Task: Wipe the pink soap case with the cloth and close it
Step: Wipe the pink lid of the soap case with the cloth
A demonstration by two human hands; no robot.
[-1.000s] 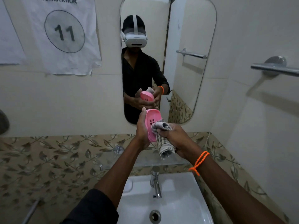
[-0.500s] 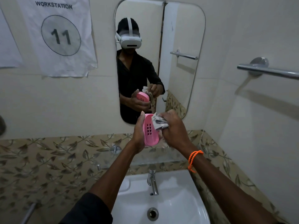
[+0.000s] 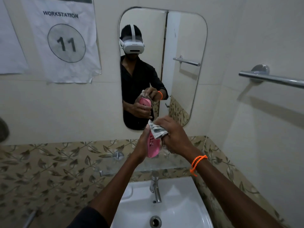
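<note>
The left hand (image 3: 142, 145) grips the pink soap case (image 3: 153, 146) from its left side, fingers curled around the back edge and the thumb up along the top, holding the piece upright on its long edge above the sink (image 3: 179, 204). The slotted face of the case, with its small rows of drain holes, turns toward the right hand (image 3: 173, 135).

The right hand clutches a bunched, striped grey-and-white cloth (image 3: 157, 131), fingers folded over it, and presses the wad against the upper end of the case, just beside the left thumb. The cloth touches the pink plastic at the top. Whether more of the cloth hangs down behind the right hand cannot be told. An orange beaded bracelet (image 3: 198, 163) circles the right wrist, below and to the right of that hand.

Directly beyond both hands a mirror (image 3: 185, 46) on the wall reflects the person in a black shirt holding the same case and cloth. Below the hands a chrome tap (image 3: 156, 191) stands at the back of the white sink. Well to the right of the right hand a metal towel bar (image 3: 271, 79) is fixed to the side wall, and far up to the left of the left hand hangs a paper sign (image 3: 65, 41) reading "WORKSTATION 11".
</note>
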